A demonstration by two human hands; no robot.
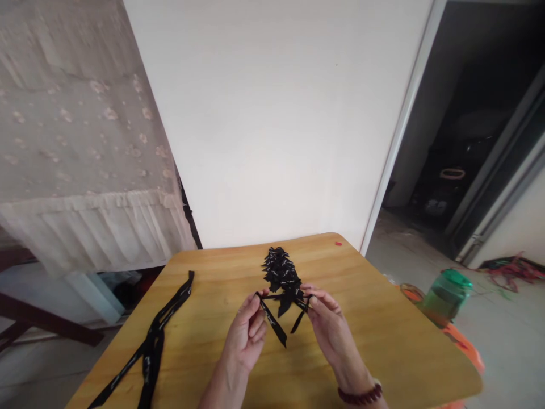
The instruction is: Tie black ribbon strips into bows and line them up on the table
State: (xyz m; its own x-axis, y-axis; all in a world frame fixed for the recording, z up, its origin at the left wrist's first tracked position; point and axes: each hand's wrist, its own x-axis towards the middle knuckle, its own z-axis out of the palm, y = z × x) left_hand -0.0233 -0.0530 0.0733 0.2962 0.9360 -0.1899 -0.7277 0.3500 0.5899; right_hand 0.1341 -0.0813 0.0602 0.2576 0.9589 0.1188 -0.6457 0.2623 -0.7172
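Between my hands is a black ribbon (273, 325) with white lettering, its tails hanging down. My left hand (250, 326) pinches one part of it between thumb and fingers. My right hand (330, 318), with a dark red bead bracelet at the wrist, pinches the other side. Just beyond, a pile of black ribbon bows (281, 268) runs away from me over the wooden table (221, 284). Part of the held ribbon overlaps the near end of that pile. Several long loose black ribbons (155, 329) lie on the table to the left.
A small red piece (338, 243) lies at the table's far right corner. Behind stands a white wall (276, 125). A floral cloth (85, 142) hangs at the left. On the floor at right are a green container (447, 295) and some reddish strands (515, 272) near a doorway.
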